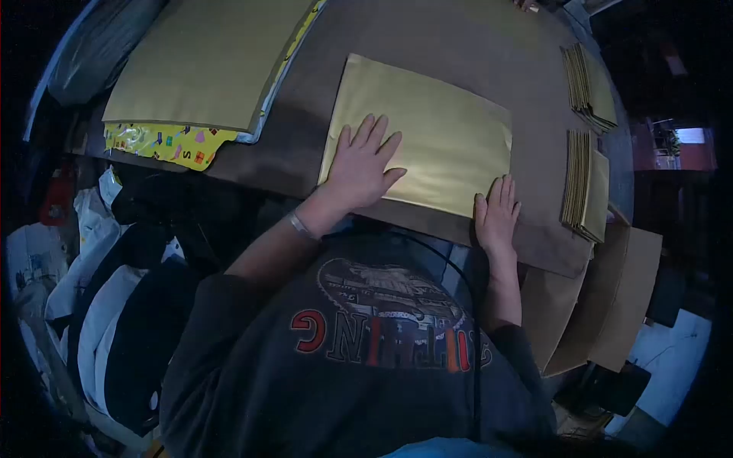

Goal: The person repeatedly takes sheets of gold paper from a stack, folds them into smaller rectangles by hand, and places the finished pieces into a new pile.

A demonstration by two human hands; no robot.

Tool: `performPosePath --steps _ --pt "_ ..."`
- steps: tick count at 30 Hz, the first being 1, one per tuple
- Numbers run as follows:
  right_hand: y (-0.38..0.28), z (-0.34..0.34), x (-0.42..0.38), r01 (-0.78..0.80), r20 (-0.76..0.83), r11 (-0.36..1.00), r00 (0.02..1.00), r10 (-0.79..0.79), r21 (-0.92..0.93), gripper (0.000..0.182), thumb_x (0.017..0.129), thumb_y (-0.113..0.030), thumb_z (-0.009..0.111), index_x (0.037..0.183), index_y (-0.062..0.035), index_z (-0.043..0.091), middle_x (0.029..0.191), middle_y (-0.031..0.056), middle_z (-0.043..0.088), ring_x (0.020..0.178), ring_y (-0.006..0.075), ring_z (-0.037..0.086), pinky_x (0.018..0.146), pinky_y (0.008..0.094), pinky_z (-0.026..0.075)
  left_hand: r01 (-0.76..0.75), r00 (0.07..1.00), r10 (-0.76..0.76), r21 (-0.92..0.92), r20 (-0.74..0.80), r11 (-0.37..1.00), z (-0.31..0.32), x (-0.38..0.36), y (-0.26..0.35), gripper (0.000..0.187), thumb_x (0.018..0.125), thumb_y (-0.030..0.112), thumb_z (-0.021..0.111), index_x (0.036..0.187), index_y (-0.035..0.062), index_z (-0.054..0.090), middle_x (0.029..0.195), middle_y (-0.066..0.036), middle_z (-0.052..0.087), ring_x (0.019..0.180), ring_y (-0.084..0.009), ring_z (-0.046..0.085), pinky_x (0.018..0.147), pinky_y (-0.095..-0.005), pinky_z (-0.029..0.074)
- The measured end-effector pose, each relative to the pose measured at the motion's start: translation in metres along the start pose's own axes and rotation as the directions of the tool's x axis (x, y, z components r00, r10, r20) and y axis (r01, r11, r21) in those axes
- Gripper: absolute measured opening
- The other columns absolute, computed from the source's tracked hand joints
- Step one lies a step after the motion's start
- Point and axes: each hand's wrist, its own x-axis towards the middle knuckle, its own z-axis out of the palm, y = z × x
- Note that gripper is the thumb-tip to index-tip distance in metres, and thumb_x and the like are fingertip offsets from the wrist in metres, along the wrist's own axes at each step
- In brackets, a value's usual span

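Note:
A flat gold sheet or envelope (443, 130) lies on the brown table (305, 114) in front of my body. My left hand (360, 164) rests flat on its left part, fingers spread, a band around the wrist. At the sheet's lower right corner, my right hand (498, 214) lies with its fingers stretched out over the edge. Neither hand grasps anything. Whether the sheet is a single layer or folded is hard to tell.
A stack of large gold-brown sheets (206, 61) lies upper left over yellow printed wrapping (172, 145). Two bundles of folded gold pieces (588, 88) (586, 187) stand at the right edge. An open cardboard box (603, 298) is below them.

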Motion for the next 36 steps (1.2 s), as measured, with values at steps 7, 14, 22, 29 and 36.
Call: performPosePath --steps 7,14,22,29,36 --pt "-0.010 -0.019 0.003 -0.046 0.103 0.992 0.993 0.058 -0.115 0.065 0.101 -0.041 0.035 0.147 0.0030 0.024 0.158 0.0208 0.014 0.147 0.0360 0.008 0.114 0.0621 0.010 0.095 0.991 -0.108 0.145 0.080 0.985 -0.027 -0.026 -0.045 0.062 0.094 0.045 0.049 0.144 0.0096 0.040 0.155 -0.016 0.024 0.145 -0.0347 0.019 0.110 -0.0658 0.020" --pt "-0.134 -0.032 0.027 0.287 -0.063 0.941 0.958 -0.280 0.179 0.065 0.098 -0.039 0.041 0.144 0.0049 0.029 0.154 0.0264 0.021 0.146 0.0388 0.012 0.114 0.0593 0.014 0.083 0.986 -0.110 0.201 0.126 0.976 -0.023 -0.026 -0.044 0.062 0.094 0.045 0.049 0.145 0.0109 0.039 0.156 -0.016 0.023 0.146 -0.0345 0.016 0.108 -0.0688 0.019" --pt "-0.168 0.005 0.029 0.510 -0.170 0.840 0.858 -0.484 0.183 0.064 0.097 -0.040 0.044 0.142 0.0050 0.033 0.153 0.0256 0.024 0.145 0.0377 0.018 0.114 0.0562 0.017 0.039 0.998 -0.047 0.226 0.033 0.973 -0.023 -0.025 -0.044 0.064 0.087 0.036 0.060 0.141 0.0076 0.043 0.151 -0.019 0.031 0.142 -0.0392 0.026 0.103 -0.0721 0.023" --pt "-0.065 0.003 0.015 0.242 -0.188 0.965 0.957 -0.221 0.099 0.059 0.097 -0.035 0.045 0.141 0.0024 0.035 0.153 0.0241 0.025 0.144 0.0374 0.020 0.113 0.0579 0.018 0.007 1.000 -0.002 0.268 -0.020 0.963 -0.030 -0.025 -0.036 0.058 0.086 0.036 0.063 0.134 0.0060 0.051 0.147 -0.019 0.037 0.139 -0.0388 0.032 0.100 -0.0720 0.029" --pt "-0.010 0.000 0.000 0.040 -0.110 0.999 0.993 -0.036 0.035 0.061 0.100 -0.038 0.040 0.146 -0.0001 0.029 0.156 0.0210 0.020 0.146 0.0352 0.015 0.113 0.0603 0.016 -0.304 0.948 0.305 -0.032 0.094 0.952 -0.054 -0.040 -0.043 0.035 0.083 0.018 0.066 0.116 0.0116 0.059 0.127 -0.015 0.055 0.123 -0.0380 0.049 0.100 -0.0563 0.039"
